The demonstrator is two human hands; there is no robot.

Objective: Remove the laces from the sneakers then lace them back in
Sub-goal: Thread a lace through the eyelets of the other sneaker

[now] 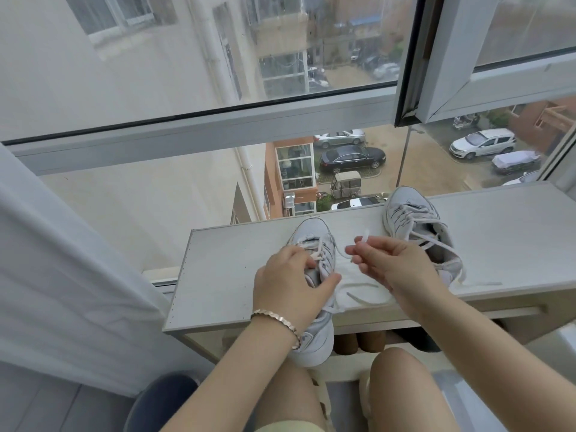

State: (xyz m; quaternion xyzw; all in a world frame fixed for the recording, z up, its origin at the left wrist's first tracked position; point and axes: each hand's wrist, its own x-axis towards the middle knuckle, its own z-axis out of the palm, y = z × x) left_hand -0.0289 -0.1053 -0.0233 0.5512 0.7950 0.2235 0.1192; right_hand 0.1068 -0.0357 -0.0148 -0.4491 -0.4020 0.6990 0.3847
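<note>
Two pale sneakers on a worktop (224, 275): near sneaker (311, 238) overhangs the front edge, its lace (365, 236) trailing loose; far sneaker (411, 213) loosely laced.

A pale grey bench top (224, 275) carries two white sneakers. The left sneaker (314, 241) overhangs its near edge, the right sneaker (408, 210) sits farther back, and a loose lace (367, 299) trails between them.

Window (156, 73) — pale bench (498, 229), perhaps laminate
</note>
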